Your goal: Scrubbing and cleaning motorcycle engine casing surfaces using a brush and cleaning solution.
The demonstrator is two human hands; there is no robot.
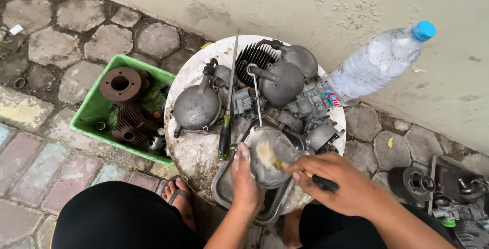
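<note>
The left hand (245, 177) was curled around a rounded grey metal part (270, 160), fingers closed against its left side and thumb up along the rim, holding it steady over a metal tray (224, 190) at the near edge of the round white tabletop (196, 152). The right hand (340, 184) was closed in a fist-like grip on a brush (285, 165) with a dark handle, its pale bristles blurred against the top of the part. The part sat just above the tray, between the two hands and close to the person's knees. Farther back on the tabletop lay several domed grey covers (197, 107), a black finned cylinder (253, 58) at the far edge and a cluster of small carburettor-like pieces (310, 104) toward the right edge. A long screwdriver (227, 111) with a green and black handle lay from the far edge toward the near side, just left of the tray. A clear plastic bottle (377, 63) with a blue cap leaned at the right edge against the wall. Left of the tabletop, a green crate (94, 109) on the paved floor held rusty brown parts (122, 86). More engine parts (438, 188) lay on the floor at the right.
</note>
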